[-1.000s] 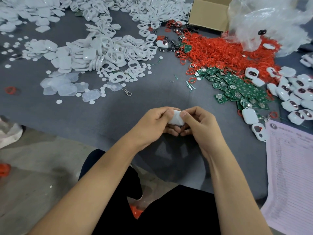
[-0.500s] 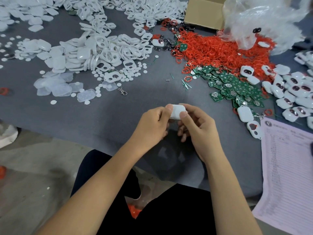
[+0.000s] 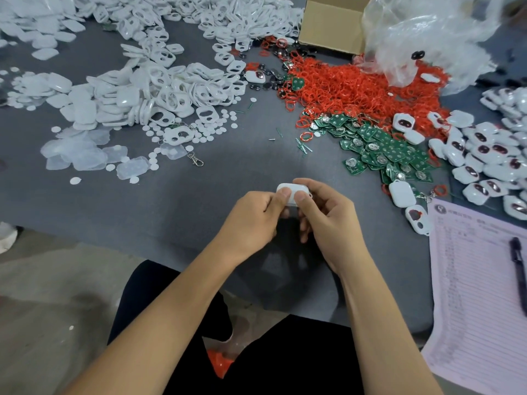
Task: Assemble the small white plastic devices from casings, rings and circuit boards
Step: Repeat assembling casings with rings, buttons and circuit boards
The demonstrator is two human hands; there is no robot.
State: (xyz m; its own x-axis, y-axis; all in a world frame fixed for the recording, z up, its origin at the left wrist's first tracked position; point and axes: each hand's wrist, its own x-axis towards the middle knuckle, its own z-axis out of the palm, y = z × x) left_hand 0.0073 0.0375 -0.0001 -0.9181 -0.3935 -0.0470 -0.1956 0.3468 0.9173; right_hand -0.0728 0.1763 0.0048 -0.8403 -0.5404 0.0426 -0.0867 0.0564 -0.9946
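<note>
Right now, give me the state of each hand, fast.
Left hand: pinching the white device between thumb and fingers.
Right hand: gripping the same white device from the other side.

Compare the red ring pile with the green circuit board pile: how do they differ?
The red ring pile is thin open loops; the green circuit board pile is flat, squarish plates with round silver parts on them. The ring pile spreads wider and lies farther from the person, up against the clear plastic bag; the board pile is smaller and nearer. Both lie loose on the grey table, edges overlapping.
</note>
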